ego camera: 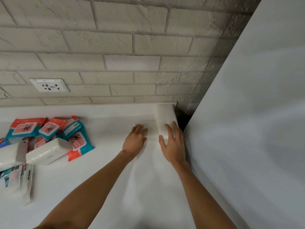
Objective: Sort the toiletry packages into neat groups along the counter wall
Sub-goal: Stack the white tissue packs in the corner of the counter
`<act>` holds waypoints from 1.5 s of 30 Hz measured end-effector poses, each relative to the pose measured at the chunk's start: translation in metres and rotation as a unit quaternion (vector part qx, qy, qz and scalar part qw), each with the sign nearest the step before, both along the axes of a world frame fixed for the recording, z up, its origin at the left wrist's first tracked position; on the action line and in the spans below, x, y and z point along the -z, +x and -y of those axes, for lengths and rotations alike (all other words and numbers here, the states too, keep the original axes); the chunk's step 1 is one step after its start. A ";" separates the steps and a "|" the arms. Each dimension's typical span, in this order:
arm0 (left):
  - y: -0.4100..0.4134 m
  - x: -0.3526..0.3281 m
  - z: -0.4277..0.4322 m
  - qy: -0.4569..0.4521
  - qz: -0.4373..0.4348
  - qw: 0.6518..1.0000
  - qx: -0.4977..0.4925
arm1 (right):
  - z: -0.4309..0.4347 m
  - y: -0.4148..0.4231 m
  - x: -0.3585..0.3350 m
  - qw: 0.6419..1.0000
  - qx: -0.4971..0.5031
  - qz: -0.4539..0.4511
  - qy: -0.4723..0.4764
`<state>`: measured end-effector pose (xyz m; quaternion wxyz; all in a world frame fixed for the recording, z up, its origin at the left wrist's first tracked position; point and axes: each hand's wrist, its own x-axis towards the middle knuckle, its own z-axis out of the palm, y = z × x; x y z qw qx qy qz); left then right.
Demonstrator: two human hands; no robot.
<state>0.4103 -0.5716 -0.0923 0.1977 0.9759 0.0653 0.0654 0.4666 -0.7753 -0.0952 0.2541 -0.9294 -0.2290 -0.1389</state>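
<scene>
Head view is showing a white bench [102, 171] running along a pale brick wall [115, 47], with a tall white panel [255, 113] closing off the right end.

Unsorted pile is lying at far left: teal-and-red wipes packs [49, 129] overlapping one another, two white tissue packs [47, 151] resting partly across them, some slim sachets [24, 176] blurred at the bench edge.

Sorted group is forming in the back right corner. One white tissue pack [165, 119] is lying with its far end against the wall lip. A second, flatter white pack [147, 128] is lying just beside it on the left; its outline is hard to tell from the bench.

Right hand [173, 142] is resting spread across the near end of the corner pack, fingers open, thumb at its near left corner; pressing rather than gripping. Left hand [136, 140] is lying flat, fingers slightly curled, on the flatter pack; nothing is enclosed.

Handling judgement: tissue packs are looking light, soft and compressible, with glossy film that is probably slippery. Best held across the short width, or nudged from the end faces to square them. Wipes packs are probably heavier and floppy; take them by the body, not the lid flap.
</scene>
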 end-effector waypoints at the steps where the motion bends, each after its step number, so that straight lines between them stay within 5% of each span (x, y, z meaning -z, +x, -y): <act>1: 0.005 -0.001 -0.001 0.000 -0.004 1.000 -0.002 | 0.000 0.000 0.000 1.000 -0.001 0.002 -0.004; 34: 0.070 -0.009 -0.013 0.148 -0.050 0.988 -0.009 | 0.001 0.004 -0.003 0.999 -0.011 0.006 -0.047; 45: 0.036 -0.028 -0.003 0.122 -0.039 0.991 -0.034 | -0.011 0.009 -0.029 0.986 0.009 -0.015 -0.168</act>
